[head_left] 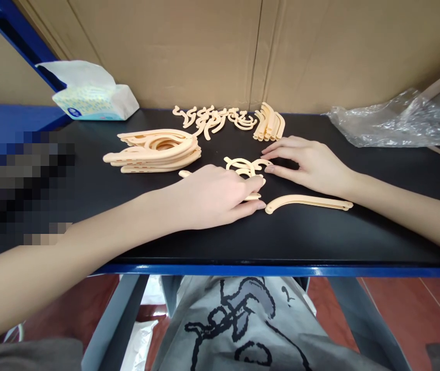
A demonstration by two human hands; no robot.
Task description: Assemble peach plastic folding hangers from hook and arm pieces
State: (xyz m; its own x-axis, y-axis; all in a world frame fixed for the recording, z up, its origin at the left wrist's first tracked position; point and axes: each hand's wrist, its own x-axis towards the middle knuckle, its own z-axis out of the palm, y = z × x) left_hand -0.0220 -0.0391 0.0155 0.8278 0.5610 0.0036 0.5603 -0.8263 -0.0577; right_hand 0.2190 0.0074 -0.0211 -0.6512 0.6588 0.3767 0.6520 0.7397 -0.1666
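Near the middle of the black table, my left hand (220,196) lies palm down over a peach plastic part, its fingers curled around the near side and hiding much of it. A curved ring-shaped piece (241,164) shows beyond those fingers. To the right, my right hand (308,162) has its thumb and fingers apart, with the fingertips beside a small hooked piece (262,163). One long curved peach arm (308,201) lies just below my right hand. Left of centre sits a stack of flat peach hanger-like parts (153,152).
Several small hooked pieces (212,118) lie at the back, beside a bundle of curved arms (269,123). A tissue pack (96,98) stands at the back left. Clear plastic wrap (390,121) lies at the back right. The table's blue front edge (243,270) runs near my lap.
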